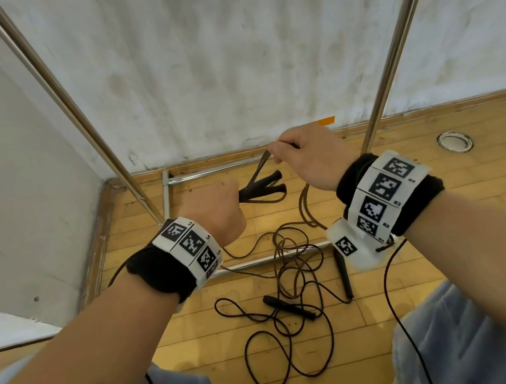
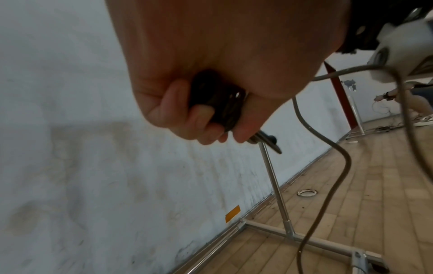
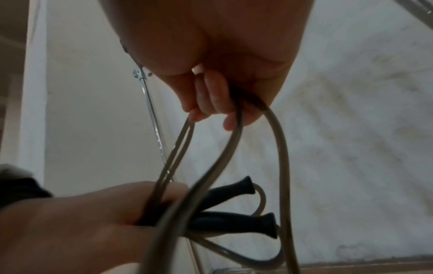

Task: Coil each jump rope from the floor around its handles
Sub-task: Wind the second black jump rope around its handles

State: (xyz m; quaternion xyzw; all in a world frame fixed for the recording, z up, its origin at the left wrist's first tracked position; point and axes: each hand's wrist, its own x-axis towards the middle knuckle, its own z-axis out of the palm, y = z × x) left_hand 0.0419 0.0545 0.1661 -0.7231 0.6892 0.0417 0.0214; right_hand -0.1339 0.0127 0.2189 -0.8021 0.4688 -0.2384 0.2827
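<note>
Jump rope (image 1: 306, 206) mid-coil, both hands gripping.
Left hand (image 1: 214, 211) clasps paired handles (image 1: 264, 186); right hand (image 1: 309, 158), at two o'clock, pinches the cord.

floor (image 1: 446, 193): pale wooden planks, meeting a stained white wall.
black jump rope (image 1: 290, 343): lies loose on the floor below both grips, cord in tangled loops.
its handles: one (image 1: 289, 307) slants under the left grip; the other (image 1: 344, 277) lies nearly upright under the right grip.
metal frame (image 1: 208, 171): base bars rest on the floor, beyond and below the grips.
round metal fitting (image 1: 455, 142): set in the floor, right of the right grip.
</note>
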